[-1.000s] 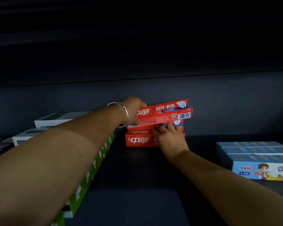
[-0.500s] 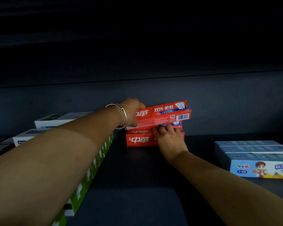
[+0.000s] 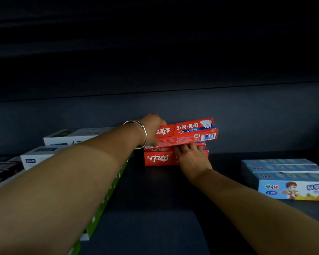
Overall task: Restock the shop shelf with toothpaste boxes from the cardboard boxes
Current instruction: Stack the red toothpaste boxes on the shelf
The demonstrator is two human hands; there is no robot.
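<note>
At its left end, left hand [image 3: 152, 130] gripped top red toothpaste box [image 3: 187, 132], light stiff card; right hand [image 3: 191, 158] fingers braced red stack [image 3: 159, 158] below.

You are facing a shop display: a dark shelf [image 3: 155, 199] with a dark back panel, stocked with retail cartons sorted by brand. Red toothpaste boxes [image 3: 188, 133] with barcodes are stacked at the centre, white-and-green boxes [image 3: 70, 137] line the left, and pale blue children's toothpaste boxes [image 3: 291, 186] sit at the right.
</note>
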